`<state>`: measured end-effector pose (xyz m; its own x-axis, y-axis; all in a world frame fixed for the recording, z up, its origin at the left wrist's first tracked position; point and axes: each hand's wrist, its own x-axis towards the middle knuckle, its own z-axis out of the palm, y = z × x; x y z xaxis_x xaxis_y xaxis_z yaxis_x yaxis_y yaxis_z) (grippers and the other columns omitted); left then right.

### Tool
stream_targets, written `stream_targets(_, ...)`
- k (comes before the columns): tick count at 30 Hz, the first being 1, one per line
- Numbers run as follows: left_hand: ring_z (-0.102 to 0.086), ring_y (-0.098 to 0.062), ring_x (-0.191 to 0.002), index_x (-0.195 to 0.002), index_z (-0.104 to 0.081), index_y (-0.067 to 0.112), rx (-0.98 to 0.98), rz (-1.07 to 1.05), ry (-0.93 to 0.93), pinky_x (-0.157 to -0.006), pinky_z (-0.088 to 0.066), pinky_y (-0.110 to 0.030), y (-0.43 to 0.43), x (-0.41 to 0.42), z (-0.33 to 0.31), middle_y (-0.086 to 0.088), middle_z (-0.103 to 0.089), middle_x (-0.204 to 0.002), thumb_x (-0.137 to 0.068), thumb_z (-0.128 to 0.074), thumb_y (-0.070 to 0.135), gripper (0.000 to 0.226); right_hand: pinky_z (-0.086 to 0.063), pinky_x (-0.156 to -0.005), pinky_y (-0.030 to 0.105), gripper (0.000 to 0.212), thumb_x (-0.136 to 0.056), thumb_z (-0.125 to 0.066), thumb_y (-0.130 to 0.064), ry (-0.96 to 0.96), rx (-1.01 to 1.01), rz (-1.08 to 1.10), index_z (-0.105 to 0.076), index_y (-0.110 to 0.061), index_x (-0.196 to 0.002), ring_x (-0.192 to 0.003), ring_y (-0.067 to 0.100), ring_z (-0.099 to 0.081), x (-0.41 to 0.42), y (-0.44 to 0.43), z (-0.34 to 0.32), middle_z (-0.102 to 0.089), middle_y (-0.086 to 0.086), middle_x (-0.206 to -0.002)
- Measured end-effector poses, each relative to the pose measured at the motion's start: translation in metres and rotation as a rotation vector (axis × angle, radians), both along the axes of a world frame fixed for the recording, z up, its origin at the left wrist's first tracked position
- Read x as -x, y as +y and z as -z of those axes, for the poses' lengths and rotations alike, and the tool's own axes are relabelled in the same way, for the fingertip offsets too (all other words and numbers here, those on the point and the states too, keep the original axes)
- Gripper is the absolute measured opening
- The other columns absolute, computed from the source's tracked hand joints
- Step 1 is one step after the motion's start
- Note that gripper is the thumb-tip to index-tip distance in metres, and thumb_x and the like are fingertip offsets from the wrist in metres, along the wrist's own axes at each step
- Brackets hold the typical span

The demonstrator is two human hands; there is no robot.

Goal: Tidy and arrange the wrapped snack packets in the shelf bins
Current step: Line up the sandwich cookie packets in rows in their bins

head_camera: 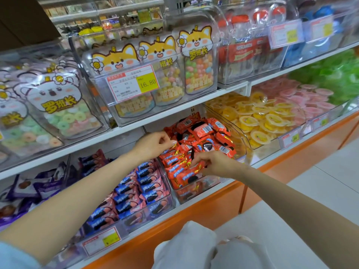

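Observation:
A clear shelf bin point(191, 194) on the lower shelf holds several red wrapped snack packets point(206, 133), heaped loosely at the back and lined up at the front. My left hand point(155, 143) reaches in from the left, its fingertips pinching a red packet at the heap's left edge. My right hand point(217, 164) comes from the right over the front row, and its fingers pinch the upper edge of a red packet point(186, 174) standing there.
Left of this bin stands a bin of blue and pink packets point(136, 191), then purple packets point(35, 189). Right of it are yellow jelly cups point(258, 117) and pink ones. The shelf above point(136, 125) carries clear candy boxes close over my hands. Orange shelf base below.

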<state>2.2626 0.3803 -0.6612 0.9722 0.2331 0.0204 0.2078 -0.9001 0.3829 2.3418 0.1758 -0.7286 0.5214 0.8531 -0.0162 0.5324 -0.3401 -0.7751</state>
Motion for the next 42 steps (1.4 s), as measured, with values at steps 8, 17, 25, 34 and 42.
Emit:
stream_targets(8,-0.061,-0.012,-0.088,-0.092,-0.066,0.011,0.001,0.121,-0.022,-0.079,-0.048,-0.027,-0.003,-0.002,0.015,0.004,-0.066,-0.091,-0.09,-0.059,0.024,0.015,-0.04,-0.063,0.008,0.019,-0.079,-0.071,0.0,-0.109,-0.038,-0.002,-0.071,-0.006,-0.098,-0.067,0.0,-0.046,0.014,0.017,0.002,-0.045,-0.017,-0.083)
stream_targets(17,-0.056,-0.012,-0.091,-0.092,-0.063,0.02,-0.112,0.089,0.006,-0.081,-0.048,-0.035,0.0,-0.012,0.023,0.005,-0.063,-0.1,-0.089,-0.06,0.029,0.01,-0.038,-0.067,0.005,0.018,-0.08,-0.07,0.001,-0.197,0.06,-0.064,-0.072,0.002,-0.097,-0.072,-0.003,-0.047,0.012,0.024,0.001,-0.051,-0.015,-0.08)
stream_targets(25,-0.056,-0.019,-0.106,-0.122,-0.05,0.012,0.079,-0.004,-0.021,-0.086,-0.045,-0.028,-0.009,-0.046,0.024,-0.004,-0.058,-0.119,-0.086,-0.065,0.029,0.043,-0.042,-0.077,0.02,0.018,-0.084,-0.067,-0.004,-0.273,0.083,-0.081,-0.074,-0.009,-0.1,-0.084,0.009,-0.049,0.004,0.015,0.001,-0.054,-0.003,-0.092)
stream_targets(34,-0.058,-0.027,-0.104,-0.117,-0.057,0.021,-0.134,-0.046,-0.058,-0.084,-0.049,-0.036,-0.043,-0.116,0.047,-0.005,-0.06,-0.113,-0.06,-0.069,0.062,0.071,-0.035,-0.091,0.04,0.06,-0.078,-0.072,-0.035,-0.791,0.153,0.422,-0.051,-0.025,-0.133,-0.117,0.038,-0.042,-0.06,-0.025,-0.02,-0.046,0.013,-0.133)
stream_targets(42,-0.059,-0.026,-0.099,-0.116,-0.054,0.023,-0.146,-0.115,-0.154,-0.086,-0.047,-0.04,-0.007,-0.071,0.043,-0.004,-0.063,-0.108,-0.071,-0.066,0.056,0.057,-0.028,-0.096,0.037,0.061,-0.084,-0.063,-0.045,-0.951,0.38,0.335,-0.039,-0.031,-0.138,-0.122,0.026,-0.035,-0.076,-0.023,-0.017,-0.047,-0.002,-0.137)
